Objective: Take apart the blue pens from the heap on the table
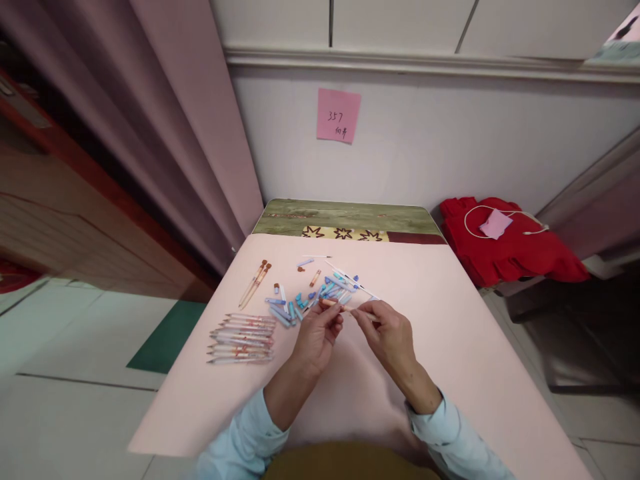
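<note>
Both my hands meet over the middle of a table covered with a pale pink sheet (pixel 450 347). My left hand (pixel 317 333) pinches one end of a thin pale pen part (pixel 345 308), fingers closed. My right hand (pixel 387 330) pinches the other end, fingers also closed. Just beyond my fingers lies a loose heap of blue and white pen parts (pixel 325 290). To the left, several assembled pens (pixel 243 339) lie side by side in a row. Two brown-capped pens (pixel 255 283) lie apart further back.
A pink sticky note (pixel 339 115) hangs on the wall ahead. A red cloth with a white cable (pixel 505 240) sits on a seat at the right. A curtain (pixel 175 133) hangs at the left. The table's far end shows green wood (pixel 345 217).
</note>
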`<move>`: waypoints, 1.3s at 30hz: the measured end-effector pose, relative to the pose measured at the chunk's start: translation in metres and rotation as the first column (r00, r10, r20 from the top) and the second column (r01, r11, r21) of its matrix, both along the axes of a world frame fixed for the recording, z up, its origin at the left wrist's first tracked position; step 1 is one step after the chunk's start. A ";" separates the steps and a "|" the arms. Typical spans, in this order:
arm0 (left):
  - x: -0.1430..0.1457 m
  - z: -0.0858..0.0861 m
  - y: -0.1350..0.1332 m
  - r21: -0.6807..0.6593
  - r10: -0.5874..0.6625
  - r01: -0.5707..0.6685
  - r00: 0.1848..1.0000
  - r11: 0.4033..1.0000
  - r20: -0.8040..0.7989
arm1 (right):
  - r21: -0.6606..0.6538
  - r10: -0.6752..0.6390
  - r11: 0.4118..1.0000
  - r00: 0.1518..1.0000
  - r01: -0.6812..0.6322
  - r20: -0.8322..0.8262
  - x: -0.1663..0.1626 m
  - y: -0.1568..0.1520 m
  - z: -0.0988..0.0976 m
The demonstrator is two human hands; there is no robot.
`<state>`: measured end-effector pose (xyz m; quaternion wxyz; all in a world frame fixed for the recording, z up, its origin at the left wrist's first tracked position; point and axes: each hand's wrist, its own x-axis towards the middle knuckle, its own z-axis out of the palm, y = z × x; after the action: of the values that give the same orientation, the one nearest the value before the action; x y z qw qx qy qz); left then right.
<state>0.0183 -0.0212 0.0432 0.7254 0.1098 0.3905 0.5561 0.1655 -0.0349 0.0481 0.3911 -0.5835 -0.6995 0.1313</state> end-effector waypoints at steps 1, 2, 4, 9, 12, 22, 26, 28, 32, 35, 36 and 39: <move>0.000 -0.002 -0.001 -0.006 -0.004 0.004 1.000 1.000 -0.005 | -0.016 -0.016 1.000 0.999 0.016 0.033 0.001 0.000 -0.002; 0.001 -0.004 -0.002 -0.015 -0.008 0.008 1.000 1.000 -0.011 | -0.031 -0.026 0.999 0.998 0.028 0.063 0.001 -0.001 -0.004; 0.001 -0.008 -0.004 -0.028 -0.011 0.010 1.000 1.000 -0.021 | -0.072 -0.028 0.997 0.996 0.034 0.085 0.002 -0.001 -0.007; 0.001 -0.010 -0.001 -0.026 0.016 -0.017 1.000 1.000 -0.025 | -0.207 0.014 0.978 0.999 -0.024 -0.048 0.001 0.000 -0.004; 0.000 -0.010 0.000 -0.020 0.020 -0.020 0.999 1.000 -0.025 | -0.235 0.008 0.972 0.999 -0.019 -0.049 0.003 0.001 -0.002; -0.001 -0.010 0.002 0.016 0.004 -0.003 1.000 1.000 -0.026 | -0.242 0.006 0.970 0.996 -0.028 -0.088 0.003 0.001 -0.001; -0.001 -0.007 0.002 0.027 0.007 -0.006 0.999 1.000 -0.037 | -0.261 0.008 0.965 0.996 -0.030 -0.088 0.004 0.001 -0.002; -0.001 -0.006 0.002 0.032 0.005 -0.003 0.999 0.999 -0.046 | -0.265 -0.002 0.964 0.997 -0.017 -0.071 0.005 0.001 -0.003; -0.001 -0.005 0.002 0.037 0.003 -0.001 0.999 0.999 -0.054 | -0.249 -0.003 0.968 0.994 -0.024 -0.109 0.004 0.000 -0.002; -0.001 -0.006 0.002 0.036 0.005 -0.004 0.999 0.999 -0.046 | -0.232 0.009 0.972 0.990 -0.042 -0.143 0.003 -0.002 -0.001; -0.001 -0.005 0.002 0.033 0.008 -0.007 0.999 0.999 -0.044 | -0.228 0.010 0.973 0.990 -0.042 -0.137 0.003 -0.002 -0.001; -0.001 -0.003 0.002 0.021 0.018 -0.017 0.999 1.000 -0.036 | -0.229 0.005 0.973 0.994 -0.030 -0.109 0.005 -0.001 -0.003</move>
<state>0.0171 -0.0187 0.0402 0.7120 0.1241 0.3988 0.5644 0.1705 -0.0356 0.0452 0.3568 -0.6108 -0.6626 0.2463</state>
